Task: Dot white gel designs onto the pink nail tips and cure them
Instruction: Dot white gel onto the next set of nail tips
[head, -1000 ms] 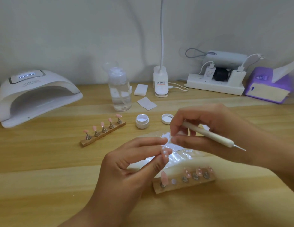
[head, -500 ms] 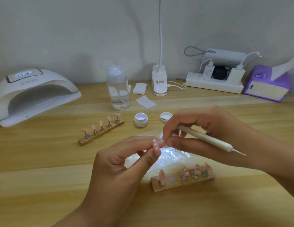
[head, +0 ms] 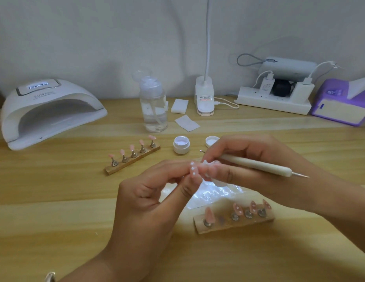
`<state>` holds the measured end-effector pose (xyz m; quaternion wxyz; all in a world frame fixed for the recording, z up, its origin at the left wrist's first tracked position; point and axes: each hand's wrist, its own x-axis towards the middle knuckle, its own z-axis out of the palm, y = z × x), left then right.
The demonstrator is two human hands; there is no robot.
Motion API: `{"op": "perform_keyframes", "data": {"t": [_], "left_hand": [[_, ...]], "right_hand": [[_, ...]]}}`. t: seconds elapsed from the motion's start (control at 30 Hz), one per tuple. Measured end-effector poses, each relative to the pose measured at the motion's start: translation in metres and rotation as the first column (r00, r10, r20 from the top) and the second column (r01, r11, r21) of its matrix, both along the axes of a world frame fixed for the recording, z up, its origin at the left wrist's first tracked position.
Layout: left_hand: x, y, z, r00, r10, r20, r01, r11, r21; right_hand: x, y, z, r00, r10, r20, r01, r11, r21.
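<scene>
The tip (head: 193, 172), pink with white dots on it, is pinched in the left grip (head: 149, 200) between thumb and fingertips and is held above the middle of the bench (head: 55, 190). The right grip (head: 248, 153) is clenched round the pen (head: 257, 165), which lies across the fingers with both metal points clear of the tip. The right fingertips meet the tip's edge. Something small and white is seen between them, and it cannot be identified.

The step is judged to be the finishing of this tip's dot pattern. The tip is best held by its sides only, so that uncured dots are not smeared. One grip is best braced against the other, so that tremor is cancelled. The pen is reloaded from the open pot (head: 181, 145), which stands just behind the hands beside its lid (head: 211, 140). Only a small bead is taken. The point is set down square to the surface and lifted straight off.

Once dotted, the tip is returned to the vacant seat on the near holder (head: 238, 224), towards the front edge, where four tips are mounted. Five plain tips are mounted on the far holder (head: 116, 170). Curing is done in the lamp (head: 51, 110) at the rear left corner, and the holder is best carried level.
</scene>
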<state>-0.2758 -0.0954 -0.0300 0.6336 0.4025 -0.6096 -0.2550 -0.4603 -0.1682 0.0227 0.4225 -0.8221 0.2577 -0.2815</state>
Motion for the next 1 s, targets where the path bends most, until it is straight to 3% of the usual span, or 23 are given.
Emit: {"op": "perform_keyframes", "data": {"t": [0.53, 0.73, 1.0], "left_hand": [[-0.002, 0.0, 0.0, 0.999, 0.034, 0.016, -0.035, 0.998, 0.049], [-0.002, 0.001, -0.001, 0.998, 0.061, 0.004, -0.061, 0.995, 0.081], [-0.003, 0.0, 0.0, 0.999, 0.045, -0.003, -0.044, 0.994, 0.097]], "right_hand": [[0.003, 0.01, 0.006, 0.988, -0.068, 0.138, 0.063, 0.997, 0.043], [0.006, 0.015, 0.009, 0.997, -0.046, 0.068, 0.05, 0.996, -0.07], [0.007, 0.016, 0.01, 0.995, -0.042, 0.095, 0.046, 0.998, -0.042]]}}
